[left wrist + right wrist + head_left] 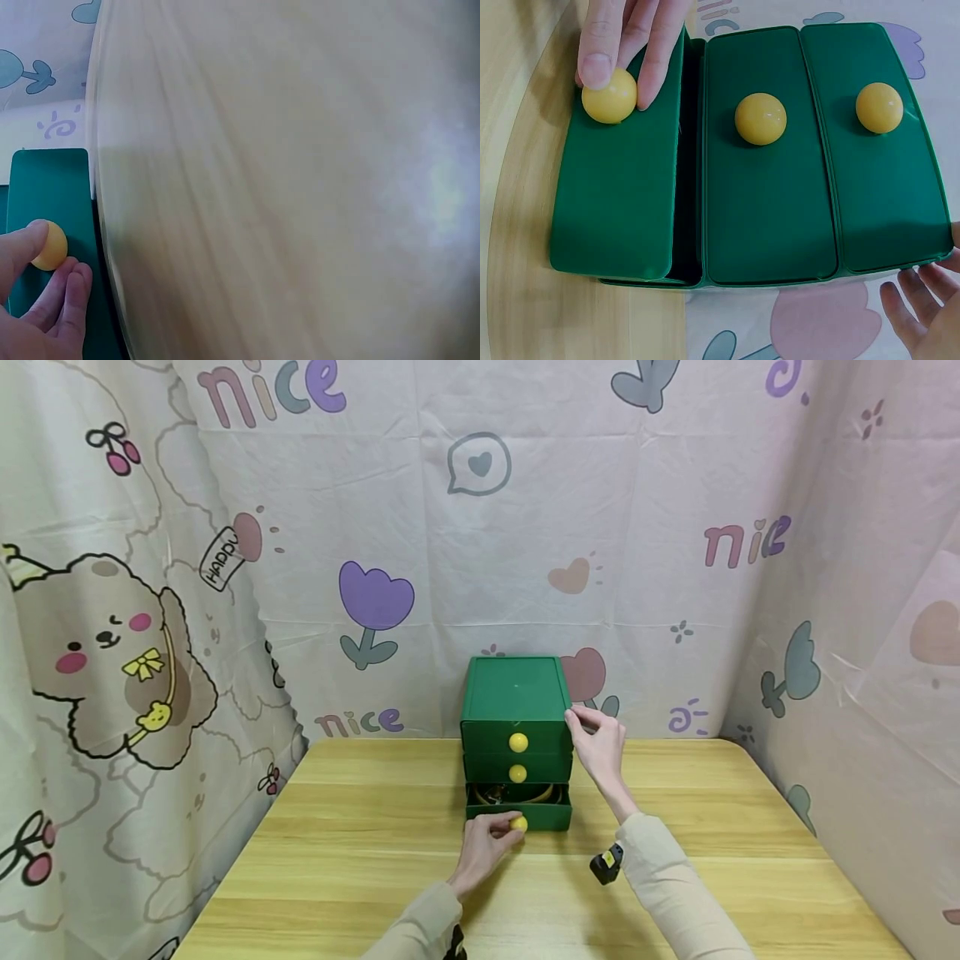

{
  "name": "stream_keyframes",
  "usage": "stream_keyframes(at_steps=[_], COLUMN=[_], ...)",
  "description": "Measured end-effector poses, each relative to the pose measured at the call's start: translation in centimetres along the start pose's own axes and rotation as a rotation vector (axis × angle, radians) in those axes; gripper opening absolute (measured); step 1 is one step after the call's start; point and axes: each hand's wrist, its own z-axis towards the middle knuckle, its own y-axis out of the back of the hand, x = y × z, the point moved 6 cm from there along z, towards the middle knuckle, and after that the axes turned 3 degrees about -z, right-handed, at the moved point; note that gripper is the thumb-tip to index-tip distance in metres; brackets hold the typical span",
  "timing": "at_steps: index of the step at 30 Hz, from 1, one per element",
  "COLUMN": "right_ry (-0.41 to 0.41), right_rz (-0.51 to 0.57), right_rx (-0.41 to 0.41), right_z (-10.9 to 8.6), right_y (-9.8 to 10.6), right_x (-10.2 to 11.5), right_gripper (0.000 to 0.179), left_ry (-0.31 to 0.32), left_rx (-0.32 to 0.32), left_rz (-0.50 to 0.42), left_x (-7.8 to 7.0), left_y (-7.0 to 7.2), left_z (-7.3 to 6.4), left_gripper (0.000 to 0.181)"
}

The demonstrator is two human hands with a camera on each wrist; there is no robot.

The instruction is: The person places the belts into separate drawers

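Observation:
A green cabinet [517, 689] with three stacked drawers stands at the back of the table. My left hand [482, 850] pinches the round yellow knob [610, 96] of the bottom drawer [550, 817] between thumb and fingers. That drawer is pulled partly out, and a curved gold-coloured band [546, 794] shows inside among small dark items. At the cabinet's upper right front corner, my right hand [600, 745] holds the edge with thumb and fingertips. The middle drawer [769, 202] and top drawer [889, 195] are closed, each with its own yellow knob.
The wooden table [360, 827] reaches out on both sides of the cabinet. Printed curtains [480, 560] hang behind it and at both sides. A small black device [606, 864] sits at my right wrist.

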Motion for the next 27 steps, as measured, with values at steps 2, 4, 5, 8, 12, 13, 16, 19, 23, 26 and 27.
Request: stream_keyframes(at_steps=[2, 4, 5, 8, 12, 13, 16, 19, 23, 26, 27], right_ry=[0.000, -0.001, 0.000, -0.003, -0.002, -0.001, 0.001, 0.001, 0.001, 0.001, 0.001], right_rz=[-0.001, -0.002, -0.001, 0.005, 0.013, 0.016, 0.015, 0.011, 0.006, -0.003, -0.009], right_rx=[0.000, 0.000, 0.001, 0.003, 0.000, -0.001, -0.003, 0.001, 0.006, 0.007, 0.007], right_z=[0.01, 0.05, 0.05, 0.05, 0.02, 0.00, -0.02, -0.03, -0.02, -0.02, 0.00], right_y=[0.00, -0.01, -0.01, -0.04, -0.06, -0.06, -0.05, -0.04, -0.07, -0.09, -0.10], right_x=[0.03, 0.05, 0.07, 0.10, 0.09, 0.08, 0.02, -0.03, -0.06, -0.10, -0.14], right_gripper=[0.021, 0.020, 0.020, 0.020, 0.020, 0.020, 0.020, 0.020, 0.020, 0.020, 0.020], left_ry=[0.000, 0.000, 0.004, 0.030, 0.080, 0.091, 0.114, 0.126, 0.129, 0.125, 0.124], left_rx=[-0.011, -0.021, -0.024, -0.033, -0.048, -0.052, -0.066, -0.078, -0.097, -0.116, -0.123], left_rz=[0.003, 0.004, 0.000, -0.016, -0.035, -0.038, -0.044, -0.052, -0.060, -0.060, -0.060], left_x=[-0.01, -0.05, -0.06, 0.00, 0.20, 0.24, 0.34, 0.44, 0.54, 0.58, 0.59], left_y=[-0.01, 0.00, -0.01, -0.02, -0.02, -0.03, -0.06, -0.10, -0.11, -0.08, -0.07], left_z=[0.06, 0.13, 0.15, 0.22, 0.26, 0.26, 0.25, 0.22, 0.24, 0.33, 0.36], left_gripper=[0.027, 0.026, 0.026, 0.026, 0.027, 0.028, 0.028, 0.029, 0.030, 0.029, 0.029])
